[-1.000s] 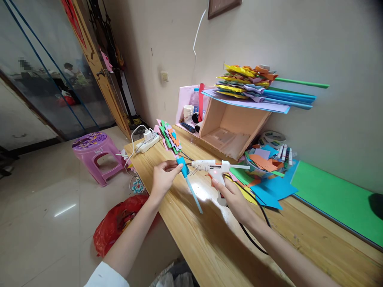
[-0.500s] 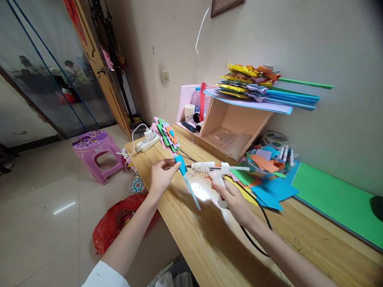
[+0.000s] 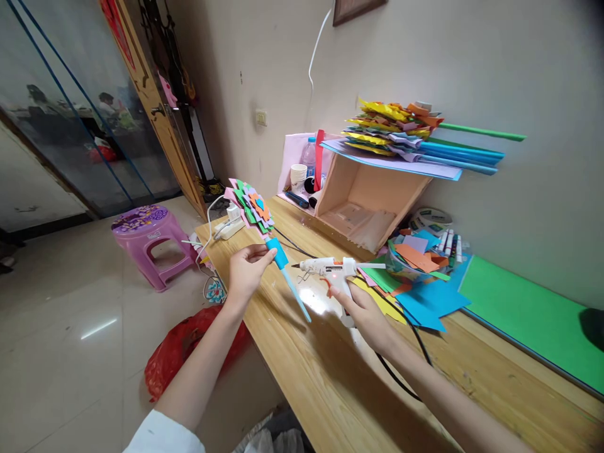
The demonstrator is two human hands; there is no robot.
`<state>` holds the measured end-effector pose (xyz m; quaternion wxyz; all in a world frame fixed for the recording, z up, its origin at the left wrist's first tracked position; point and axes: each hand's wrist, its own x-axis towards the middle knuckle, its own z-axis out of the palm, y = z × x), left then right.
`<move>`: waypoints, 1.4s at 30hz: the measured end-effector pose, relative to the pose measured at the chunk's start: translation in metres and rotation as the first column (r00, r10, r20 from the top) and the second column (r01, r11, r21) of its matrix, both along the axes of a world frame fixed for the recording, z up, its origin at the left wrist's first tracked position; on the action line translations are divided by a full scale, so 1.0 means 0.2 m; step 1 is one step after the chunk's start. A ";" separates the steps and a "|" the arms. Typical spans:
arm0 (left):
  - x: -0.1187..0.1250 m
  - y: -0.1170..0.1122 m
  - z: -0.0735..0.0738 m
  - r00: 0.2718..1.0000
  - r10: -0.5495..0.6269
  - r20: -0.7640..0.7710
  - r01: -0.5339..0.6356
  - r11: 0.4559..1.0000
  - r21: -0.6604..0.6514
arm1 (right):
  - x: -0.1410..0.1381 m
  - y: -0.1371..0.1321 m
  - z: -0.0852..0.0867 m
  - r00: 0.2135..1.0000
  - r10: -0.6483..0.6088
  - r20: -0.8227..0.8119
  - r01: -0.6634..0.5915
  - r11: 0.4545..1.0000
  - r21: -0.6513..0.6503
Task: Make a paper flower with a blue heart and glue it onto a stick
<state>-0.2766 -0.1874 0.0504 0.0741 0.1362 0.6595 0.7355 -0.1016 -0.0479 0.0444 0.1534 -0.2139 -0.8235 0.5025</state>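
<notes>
My left hand (image 3: 245,272) is closed on a layered paper flower (image 3: 250,206), pinching the blue wrap on its pale blue stick (image 3: 291,288). The flower head tilts up to the left, above the wooden table (image 3: 330,384). A white hot glue gun (image 3: 330,270) is gripped in my right hand (image 3: 363,311) just right of the stick. Its nozzle points left at the blue wrap, a short gap away. The gun's black cord (image 3: 406,358) trails back along the table.
A leaning wooden box (image 3: 372,201) carries stacked coloured paper and finished flowers (image 3: 396,129). Paper scraps and markers (image 3: 419,264) lie right of the glue gun, beside a green sheet (image 3: 528,314). A power strip (image 3: 231,225) is at the table's far end. A purple stool (image 3: 144,236) and red bag (image 3: 184,352) are on the floor.
My left hand has lifted the flower up and to the left, away from the glue gun's nozzle. The glue gun has stayed roughly where it was, dropping slightly.
</notes>
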 end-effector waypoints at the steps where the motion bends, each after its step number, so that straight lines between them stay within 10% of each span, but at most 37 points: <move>1: -0.01 -0.01 0.00 1.000 0.012 0.000 -0.012 1.000 0.009 | -0.03 0.01 -0.01 1.000 -0.008 -0.010 0.009 0.999 0.030; 7: 0.03 -0.06 0.06 0.998 0.046 -0.034 -0.044 0.998 0.051 | -0.34 0.12 -0.15 0.978 -0.177 -0.114 0.209 0.886 0.414; 15: 0.18 -0.10 0.17 0.998 -0.010 -0.068 0.014 0.998 0.053 | -0.55 0.14 -0.23 0.957 -0.288 -0.045 0.278 0.855 0.437; 22: 0.30 0.08 0.24 0.981 -0.141 -0.136 0.159 0.979 0.127 | -0.15 0.09 -0.09 0.989 -0.148 -0.012 0.147 0.959 0.242; 24: 0.35 0.16 0.25 0.971 -0.181 -0.158 0.205 0.967 0.149 | 0.05 0.06 -0.04 0.995 0.082 -0.051 -0.092 0.967 -0.237; 26: 0.40 0.25 0.24 0.956 -0.239 -0.170 0.268 0.948 0.171 | 0.23 0.04 0.01 0.976 0.176 -0.132 -0.216 0.881 -0.421; 33: 0.56 0.55 0.15 0.850 -0.521 -0.078 0.520 0.806 0.283 | 0.52 0.03 0.01 0.960 -0.223 -0.170 0.173 0.947 -0.269; 42: 0.59 0.69 0.00 0.743 -0.660 0.112 0.597 0.729 0.335 | 0.58 0.06 -0.10 0.929 -0.340 -0.146 0.324 0.938 -0.121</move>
